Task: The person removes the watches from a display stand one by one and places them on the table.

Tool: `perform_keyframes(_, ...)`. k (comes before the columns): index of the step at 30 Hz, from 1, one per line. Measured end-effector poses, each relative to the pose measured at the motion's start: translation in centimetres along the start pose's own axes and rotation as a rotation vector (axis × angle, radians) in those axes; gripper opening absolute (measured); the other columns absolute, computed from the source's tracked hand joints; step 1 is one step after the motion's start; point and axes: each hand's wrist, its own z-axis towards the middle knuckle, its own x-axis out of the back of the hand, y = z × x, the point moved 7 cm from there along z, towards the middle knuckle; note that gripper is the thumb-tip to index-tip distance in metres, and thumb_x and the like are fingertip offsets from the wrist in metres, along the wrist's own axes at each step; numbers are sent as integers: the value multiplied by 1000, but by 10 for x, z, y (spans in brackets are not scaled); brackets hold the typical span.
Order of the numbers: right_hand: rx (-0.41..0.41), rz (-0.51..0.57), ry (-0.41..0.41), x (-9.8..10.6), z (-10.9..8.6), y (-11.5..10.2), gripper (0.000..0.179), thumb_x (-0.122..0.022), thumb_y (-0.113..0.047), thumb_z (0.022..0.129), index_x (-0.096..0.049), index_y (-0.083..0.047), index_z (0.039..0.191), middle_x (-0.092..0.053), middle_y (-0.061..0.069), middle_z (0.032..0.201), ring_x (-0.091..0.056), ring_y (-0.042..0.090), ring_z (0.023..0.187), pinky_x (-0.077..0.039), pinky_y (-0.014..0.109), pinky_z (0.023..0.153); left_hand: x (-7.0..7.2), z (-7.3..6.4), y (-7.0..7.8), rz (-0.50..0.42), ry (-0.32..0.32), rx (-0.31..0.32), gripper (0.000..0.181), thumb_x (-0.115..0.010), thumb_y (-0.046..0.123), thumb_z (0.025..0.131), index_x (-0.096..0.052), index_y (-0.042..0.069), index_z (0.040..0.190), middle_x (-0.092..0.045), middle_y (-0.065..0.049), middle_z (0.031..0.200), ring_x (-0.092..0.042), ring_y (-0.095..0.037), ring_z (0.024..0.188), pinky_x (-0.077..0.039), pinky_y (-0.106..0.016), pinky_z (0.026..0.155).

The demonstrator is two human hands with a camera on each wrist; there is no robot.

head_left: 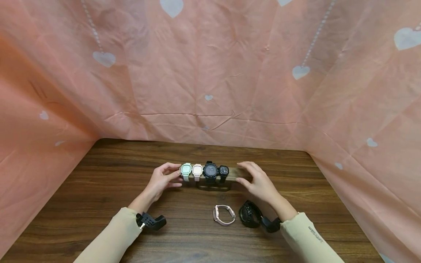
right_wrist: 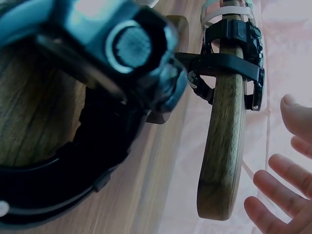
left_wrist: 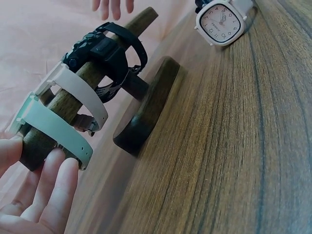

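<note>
A wooden watch stand [right_wrist: 222, 146] bears a row of watches along its bar: mint green [head_left: 186, 169], pale pink [head_left: 197, 170], a large black one [head_left: 210, 170] and a smaller black one [head_left: 224, 170]. At the bar's left end, my left hand [head_left: 160, 180] pinches the mint green watch, thumb at the case's edge and fingertips by the strap's underside. Beyond the other end, my right hand [head_left: 260, 182] is spread with bent, parted fingers and holds nothing. The right wrist view shows a gap between its fingertips and the bar's bare wood.
Nearer me on the wooden table [head_left: 184, 241], a pale pink watch [head_left: 224, 214] lies on its side with its strap looped. A bulky black watch [head_left: 250, 214] stands right of it, beneath my right forearm. A pink curtain with hearts [head_left: 207, 73] surrounds the table.
</note>
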Motion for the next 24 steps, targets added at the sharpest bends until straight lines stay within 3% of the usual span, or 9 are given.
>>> perform_keyframes(10, -10, 22, -58, -11, 12, 3, 56, -79, -15, 74, -55, -3, 124, -56, 12, 119, -52, 28, 111, -45, 44, 93, 1, 0, -1, -9, 8, 6, 37, -64, 2, 86, -53, -5, 121, -57, -13, 107, -64, -24, 76, -56, -45, 70)
perform_keyframes(24, -126, -5, -207, -34, 21, 10, 61, -75, -28, 79, -50, -5, 130, -53, 13, 124, -49, 31, 115, -42, 50, 95, 4, -4, 1, -11, 24, 10, 34, -62, 0, 87, -53, -6, 120, -56, -13, 107, -64, -23, 75, -56, -44, 70)
